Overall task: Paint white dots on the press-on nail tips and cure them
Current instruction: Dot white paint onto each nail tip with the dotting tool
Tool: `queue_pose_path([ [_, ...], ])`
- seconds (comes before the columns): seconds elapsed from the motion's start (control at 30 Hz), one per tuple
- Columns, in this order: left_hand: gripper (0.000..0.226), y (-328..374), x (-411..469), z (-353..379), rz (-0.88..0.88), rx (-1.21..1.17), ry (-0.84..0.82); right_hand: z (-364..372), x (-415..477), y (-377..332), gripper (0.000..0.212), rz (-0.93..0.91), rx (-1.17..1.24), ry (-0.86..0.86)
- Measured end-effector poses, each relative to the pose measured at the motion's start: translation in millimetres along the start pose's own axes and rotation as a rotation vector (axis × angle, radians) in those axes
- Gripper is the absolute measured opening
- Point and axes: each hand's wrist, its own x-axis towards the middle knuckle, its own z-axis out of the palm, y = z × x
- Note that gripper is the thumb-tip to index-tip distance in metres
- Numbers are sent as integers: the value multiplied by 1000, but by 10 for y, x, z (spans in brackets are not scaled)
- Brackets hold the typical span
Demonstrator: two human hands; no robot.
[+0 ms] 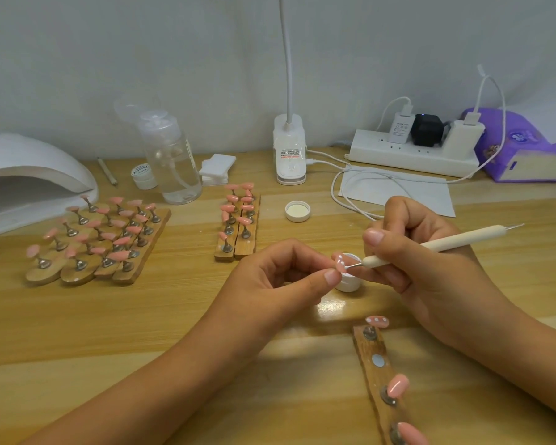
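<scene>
My left hand (280,277) pinches a pink nail tip (340,264) that carries white dots. My right hand (421,255) grips a white dotting pen (446,244), whose metal point touches the tip's lower edge. Just behind them stands a small open white paint jar (347,282). A wooden holder strip (377,377) lies at the near right; one dotted tip (377,321) sits at its far end and two plain pink tips (398,385) nearer me. The white curing lamp (29,184) stands at the far left.
Two groups of wooden strips with plain pink tips (100,239) (238,220) lie left and centre. A jar lid (298,211), clear pump bottle (170,165), cotton pads (217,168), desk lamp base (289,152), power strip (411,152), cables and a purple tissue pack (527,146) line the back.
</scene>
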Motion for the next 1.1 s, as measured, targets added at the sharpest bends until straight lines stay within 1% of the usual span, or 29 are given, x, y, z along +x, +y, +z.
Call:
queue_pose_path([
  [0.27, 7, -8, 0, -6, 2, -5, -5, 4, 7, 8, 32, -7, -15, 4],
  [0.37, 6, -11, -1, -7, 0, -8, -4, -2, 8, 3, 29, -6, 31, -6],
  [0.5, 6, -11, -2, -5, -9, -18, 0, -11, 2, 15, 24, -11, -11, -26],
  [0.63, 7, -11, -5, -8, -4, -5, -6, -14, 6, 24, 25, -19, 5, -32],
  [0.73, 6, -10, -6, -14, -3, -6, -11, -17, 5, 29, 29, -21, -26, -22],
  [1.1, 7, -16, -6, -18, -6, 1, -16, -14, 9, 23, 24, -24, -10, -23],
])
